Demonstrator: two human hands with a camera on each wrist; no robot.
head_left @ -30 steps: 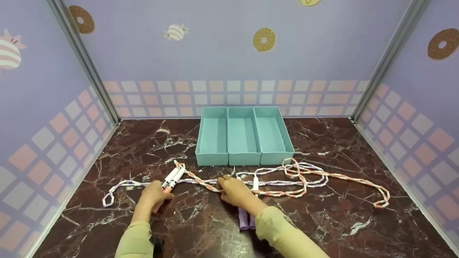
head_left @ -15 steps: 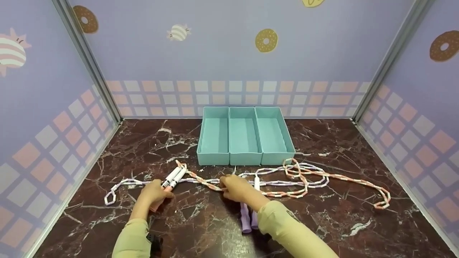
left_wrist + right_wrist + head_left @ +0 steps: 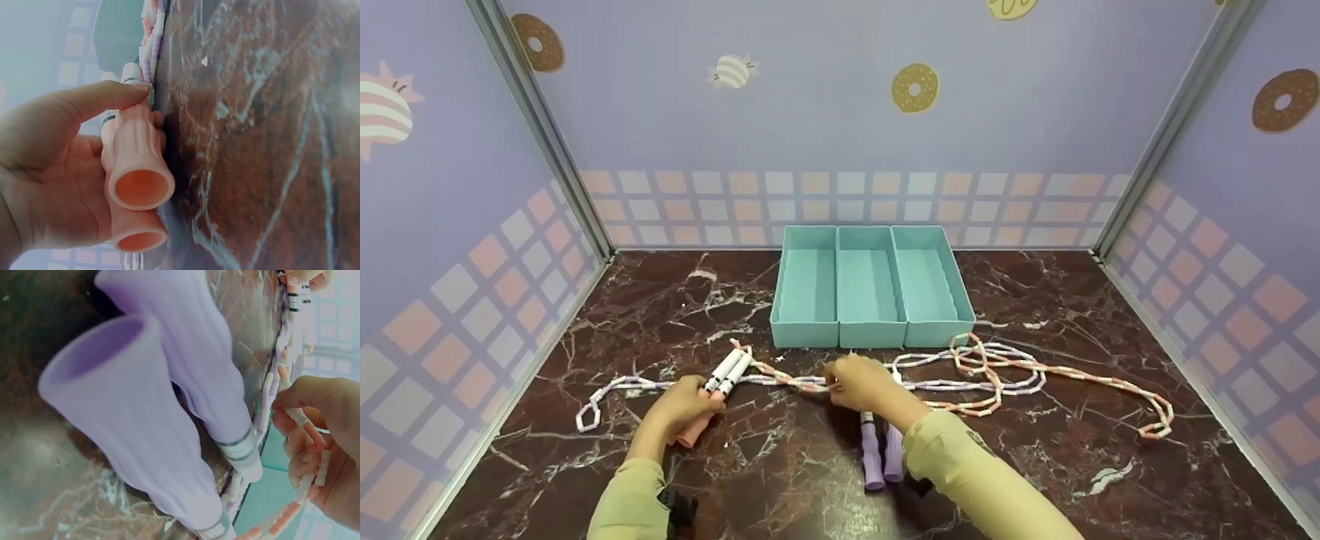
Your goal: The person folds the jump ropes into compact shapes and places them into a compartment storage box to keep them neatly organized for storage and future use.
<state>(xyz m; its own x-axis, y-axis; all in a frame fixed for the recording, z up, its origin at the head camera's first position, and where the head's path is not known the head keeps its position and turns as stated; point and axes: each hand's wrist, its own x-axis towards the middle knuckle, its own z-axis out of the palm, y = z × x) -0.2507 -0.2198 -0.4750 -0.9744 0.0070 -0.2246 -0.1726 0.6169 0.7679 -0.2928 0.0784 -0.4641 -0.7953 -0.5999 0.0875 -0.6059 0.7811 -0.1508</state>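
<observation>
In front of you, the three-compartment teal box (image 3: pixel 873 335) stands near the patterned back wall (image 3: pixel 825 135), its long sections side by side and their teal floors in sight. Your left hand (image 3: pixel 682 405) is curled round two orange jump rope handles (image 3: pixel 140 140), thumb laid across them, white ends pointing toward the box and flared ends toward you. Your right hand (image 3: pixel 859 382) has its fingers bent round a stretch of orange-and-white beaded rope (image 3: pixel 1099 377) in front of the box's middle. Two purple jump rope handles (image 3: pixel 872 457) lie on the marble tabletop (image 3: pixel 547 480) below that hand; your right wrist covers part of them from above, and the right wrist view cuts off the nearer one at its lower edge. The purple-and-white beaded rope (image 3: pixel 952 385) runs behind both hands, its left loop lying beyond your left hand, and your right hand hides part of the tangle. One orange loop seems to meet the box's front right corner, though the head view leaves contact uncertain. Open marble stretches from either side of the box to the side walls, and more lies between your forearms.
</observation>
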